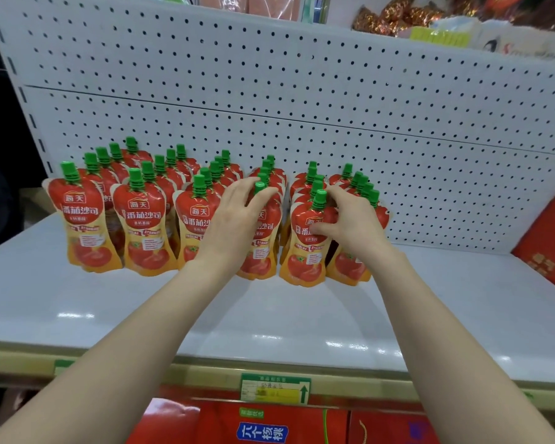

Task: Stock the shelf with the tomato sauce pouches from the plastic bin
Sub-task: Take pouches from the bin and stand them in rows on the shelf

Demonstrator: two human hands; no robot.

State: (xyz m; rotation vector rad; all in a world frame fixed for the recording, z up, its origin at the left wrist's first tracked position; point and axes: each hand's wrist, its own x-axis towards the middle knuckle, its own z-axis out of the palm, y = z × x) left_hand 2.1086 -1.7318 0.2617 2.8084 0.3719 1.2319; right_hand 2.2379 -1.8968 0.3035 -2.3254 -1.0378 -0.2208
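Six rows of tomato sauce pouches (141, 225) stood upright on the shelf (269, 315), running back to the pegboard wall (302, 91). The plastic bin was not in view.

Left hand (234, 219) grasped the fourth-row front pouch (263, 248), fingers curled round its neck just under the green cap (259, 187). Right hand (353, 225) grasped the fifth-row front pouch (305, 261), thumb on its face, fingers behind its shoulder beside the cap. Both pouches touched the shelf. The sixth row (350, 264) sat partly hidden behind the right wrist.

Step in hand looked like seating and squaring these two front pouches.

To do it well:
- Hold at the stiff neck, not the soft belly, so the pouch would not buckle.
- Press the flat base down fully before letting go.
- Line both fronts up with the three left rows, labels facing out.
- Keep the small gap between rows four and five even.
- Release straight up and back; the right wrist was near the sixth row and could tip it.

Bare shelf remained to the right, up to a red box (545, 245), so more stocking seemed likely.
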